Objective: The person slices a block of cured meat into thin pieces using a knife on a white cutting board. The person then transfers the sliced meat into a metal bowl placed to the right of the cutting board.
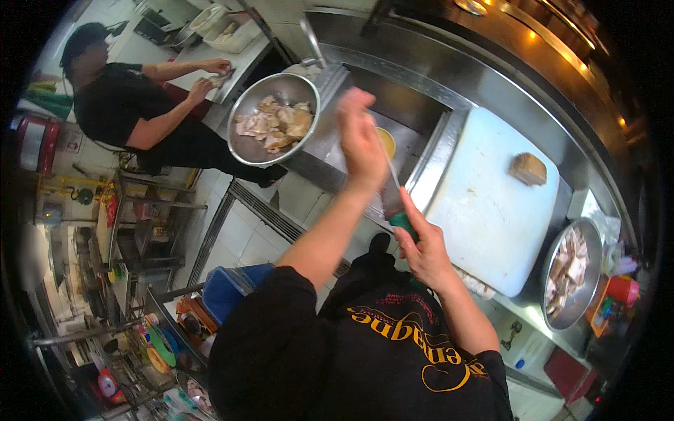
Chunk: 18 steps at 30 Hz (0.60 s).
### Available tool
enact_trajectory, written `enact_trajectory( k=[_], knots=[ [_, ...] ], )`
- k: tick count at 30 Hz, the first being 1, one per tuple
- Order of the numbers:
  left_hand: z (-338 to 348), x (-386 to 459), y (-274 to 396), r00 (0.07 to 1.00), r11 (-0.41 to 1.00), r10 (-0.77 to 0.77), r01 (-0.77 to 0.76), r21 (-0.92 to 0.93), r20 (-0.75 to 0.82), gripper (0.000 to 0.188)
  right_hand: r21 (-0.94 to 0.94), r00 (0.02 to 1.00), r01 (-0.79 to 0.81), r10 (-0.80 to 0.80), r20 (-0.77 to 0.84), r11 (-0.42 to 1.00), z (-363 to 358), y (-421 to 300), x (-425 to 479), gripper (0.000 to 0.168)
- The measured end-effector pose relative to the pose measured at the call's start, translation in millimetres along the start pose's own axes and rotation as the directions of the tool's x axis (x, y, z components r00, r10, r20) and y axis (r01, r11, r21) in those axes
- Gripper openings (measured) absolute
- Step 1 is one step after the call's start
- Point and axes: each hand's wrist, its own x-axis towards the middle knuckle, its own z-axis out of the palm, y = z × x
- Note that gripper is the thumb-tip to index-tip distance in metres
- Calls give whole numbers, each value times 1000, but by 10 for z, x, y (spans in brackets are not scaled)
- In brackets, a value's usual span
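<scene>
My right hand (424,242) grips the green handle (404,225) of a knife, its thin blade (390,160) seen edge-on and pointing up over the sink. Beside the blade my left hand (360,137) is raised and blurred, fingers bunched; nothing shows in it, and whether it touches the blade cannot be told. To the right lies a white cutting board (489,205) with one brown chunk of food, perhaps cooked meat (528,169). A steel bowl (237,150) of pale meat pieces (276,123) stands left of the sink.
A yellow round object (386,143) lies in the steel sink (421,94). Right of the board is another steel bowl (594,284) with cut pieces (568,268). At the upper left a co-worker (121,105) handles something at a white counter. A blue bin (226,289) stands at my left.
</scene>
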Motion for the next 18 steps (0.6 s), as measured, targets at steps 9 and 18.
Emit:
enact_trajectory(
  k=[9, 18],
  knots=[
    [-1561, 1418, -1458, 874, 831, -409, 238, 502, 263, 31, 142, 977, -91, 116, -178, 986, -92, -4, -155, 70],
    [720, 290, 81, 636, 991, 127, -119, -65, 761, 35, 385, 735, -287, 460, -498, 877, -592, 528, -1426, 63]
  ],
)
